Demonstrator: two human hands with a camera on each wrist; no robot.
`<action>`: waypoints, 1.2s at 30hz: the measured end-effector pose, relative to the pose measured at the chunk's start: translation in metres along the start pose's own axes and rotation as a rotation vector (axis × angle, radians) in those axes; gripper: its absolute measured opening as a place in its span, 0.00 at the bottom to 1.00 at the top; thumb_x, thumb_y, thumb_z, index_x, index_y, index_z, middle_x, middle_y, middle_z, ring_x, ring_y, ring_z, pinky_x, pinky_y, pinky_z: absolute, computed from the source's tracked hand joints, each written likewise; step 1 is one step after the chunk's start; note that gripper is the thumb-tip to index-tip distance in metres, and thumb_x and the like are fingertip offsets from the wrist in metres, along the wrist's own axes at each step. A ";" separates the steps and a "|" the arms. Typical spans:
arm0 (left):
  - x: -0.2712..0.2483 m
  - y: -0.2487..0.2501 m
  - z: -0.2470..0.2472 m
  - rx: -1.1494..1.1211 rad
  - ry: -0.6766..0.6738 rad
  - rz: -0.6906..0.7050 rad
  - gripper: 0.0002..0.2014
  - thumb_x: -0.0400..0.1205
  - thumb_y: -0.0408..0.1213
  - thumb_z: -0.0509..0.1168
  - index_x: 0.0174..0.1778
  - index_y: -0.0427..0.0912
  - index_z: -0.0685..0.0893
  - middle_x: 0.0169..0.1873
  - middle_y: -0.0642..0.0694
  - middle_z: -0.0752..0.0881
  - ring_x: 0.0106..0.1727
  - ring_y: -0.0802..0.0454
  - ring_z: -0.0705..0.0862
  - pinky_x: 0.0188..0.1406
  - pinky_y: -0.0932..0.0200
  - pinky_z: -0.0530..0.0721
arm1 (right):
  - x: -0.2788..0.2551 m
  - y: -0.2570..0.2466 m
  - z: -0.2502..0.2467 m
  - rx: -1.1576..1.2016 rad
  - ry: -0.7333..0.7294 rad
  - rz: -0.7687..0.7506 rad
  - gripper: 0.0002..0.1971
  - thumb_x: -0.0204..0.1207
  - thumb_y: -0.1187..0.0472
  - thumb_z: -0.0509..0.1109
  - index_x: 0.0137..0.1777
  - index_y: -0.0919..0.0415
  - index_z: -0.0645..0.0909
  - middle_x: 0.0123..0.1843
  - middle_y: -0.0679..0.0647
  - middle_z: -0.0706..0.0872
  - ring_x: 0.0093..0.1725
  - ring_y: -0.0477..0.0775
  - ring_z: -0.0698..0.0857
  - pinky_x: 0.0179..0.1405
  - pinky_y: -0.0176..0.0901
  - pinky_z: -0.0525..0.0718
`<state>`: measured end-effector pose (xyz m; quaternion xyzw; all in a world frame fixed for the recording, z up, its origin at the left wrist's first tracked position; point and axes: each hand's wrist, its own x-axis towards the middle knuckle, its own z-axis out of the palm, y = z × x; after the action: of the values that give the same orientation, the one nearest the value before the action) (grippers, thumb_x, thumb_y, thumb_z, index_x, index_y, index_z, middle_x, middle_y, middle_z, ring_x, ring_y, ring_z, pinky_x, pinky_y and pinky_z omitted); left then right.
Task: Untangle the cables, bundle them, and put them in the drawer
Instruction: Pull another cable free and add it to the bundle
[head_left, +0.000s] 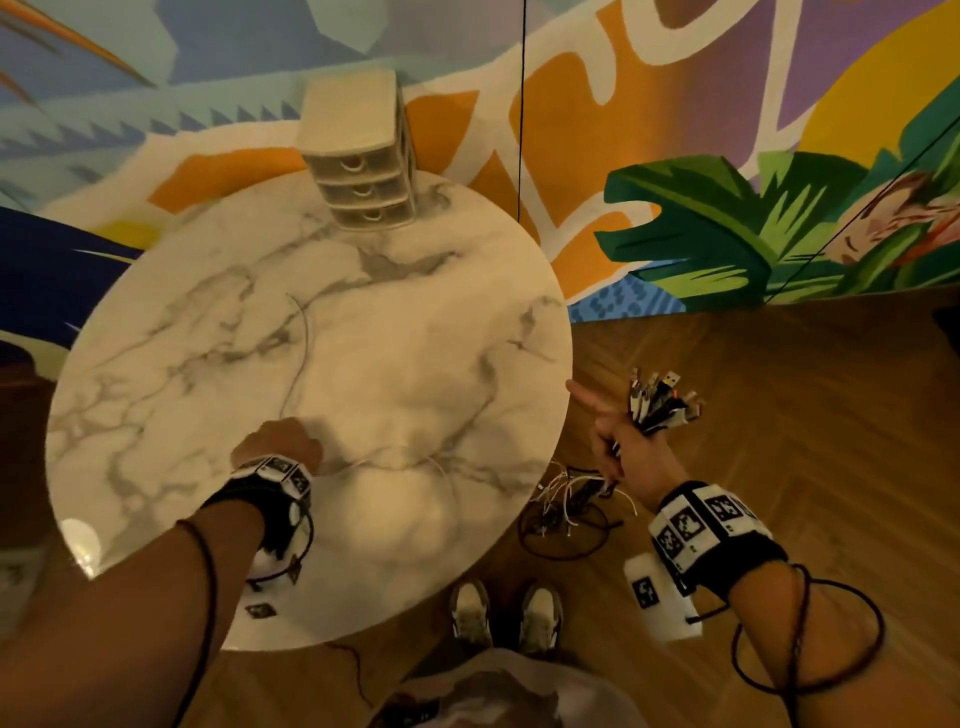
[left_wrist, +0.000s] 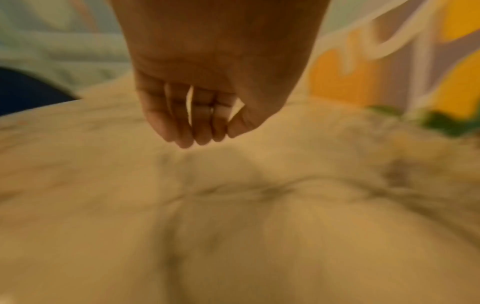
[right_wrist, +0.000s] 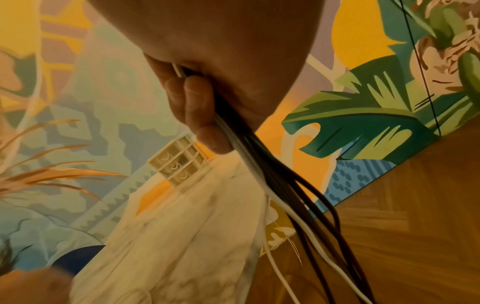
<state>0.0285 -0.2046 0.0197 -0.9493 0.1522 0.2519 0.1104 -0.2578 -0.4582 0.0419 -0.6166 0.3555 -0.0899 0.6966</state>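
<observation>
Marble table, closed three-drawer unit, right hand grip clutching cables, left hand grip unclear

- Round marble table: the top lies broad and open across its middle and right, room for a hand to sweep.
- Far edge: the drawer unit stands upright, the one tall block there.
- A thin wire curls over the centre-left of the top, low and flat.
- Right of the table, cables hang in a tangle down to the wooden floor, crowding that gap.
</observation>
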 end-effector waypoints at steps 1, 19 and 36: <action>0.000 -0.023 0.013 0.015 -0.051 -0.049 0.28 0.78 0.63 0.55 0.62 0.45 0.81 0.61 0.39 0.83 0.59 0.39 0.82 0.57 0.51 0.79 | 0.002 0.003 0.005 -0.008 0.004 0.009 0.22 0.86 0.66 0.48 0.72 0.51 0.76 0.21 0.52 0.65 0.21 0.52 0.58 0.24 0.46 0.59; -0.069 0.033 0.020 -1.197 0.270 -0.044 0.12 0.77 0.36 0.65 0.30 0.36 0.74 0.25 0.35 0.80 0.26 0.44 0.80 0.25 0.51 0.81 | 0.010 -0.004 0.094 -0.092 -0.171 0.162 0.20 0.86 0.55 0.55 0.47 0.62 0.87 0.16 0.48 0.64 0.15 0.42 0.59 0.17 0.34 0.56; -0.016 -0.009 0.068 -0.072 0.168 0.337 0.19 0.83 0.42 0.56 0.72 0.46 0.71 0.69 0.41 0.70 0.67 0.39 0.73 0.61 0.47 0.76 | 0.017 -0.015 0.111 0.020 -0.083 0.113 0.20 0.85 0.58 0.58 0.30 0.61 0.75 0.17 0.50 0.64 0.15 0.45 0.60 0.16 0.36 0.57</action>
<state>-0.0116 -0.1734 -0.0288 -0.9314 0.3087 0.1919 0.0196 -0.1732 -0.3826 0.0476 -0.5918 0.3594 -0.0282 0.7210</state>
